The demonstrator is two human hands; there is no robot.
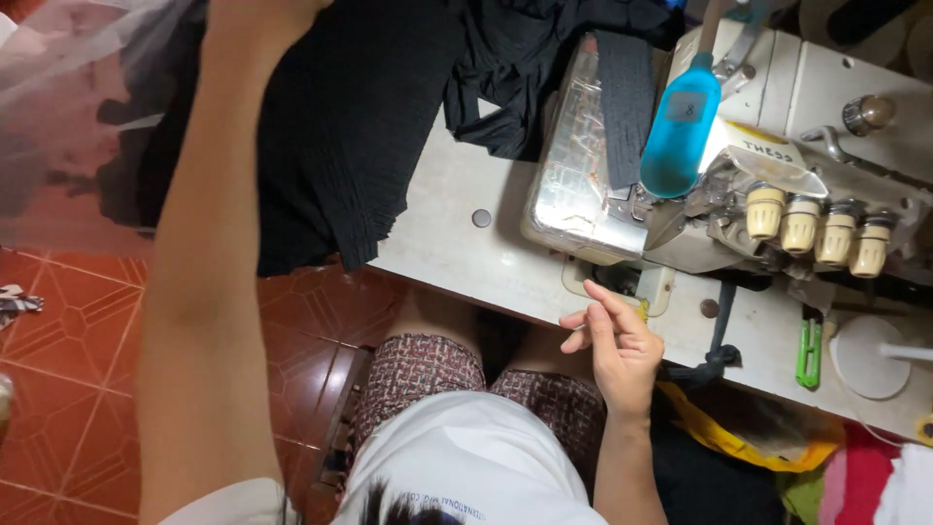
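My right hand [622,350] hovers at the table's [466,243] near edge, fingers pinched lightly together, just below the sewing machine [739,185]. My left arm reaches far toward the black fabric [340,126]; its hand is out of view.

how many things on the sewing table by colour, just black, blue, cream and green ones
black: 3, the fabric pile, the crumpled cloth, the ribbed strip
blue: 1, the bottle
cream: 4, the tension knobs
green: 1, the clip tool
total: 9
The right hand is at the table's front edge; the left hand is out of view.
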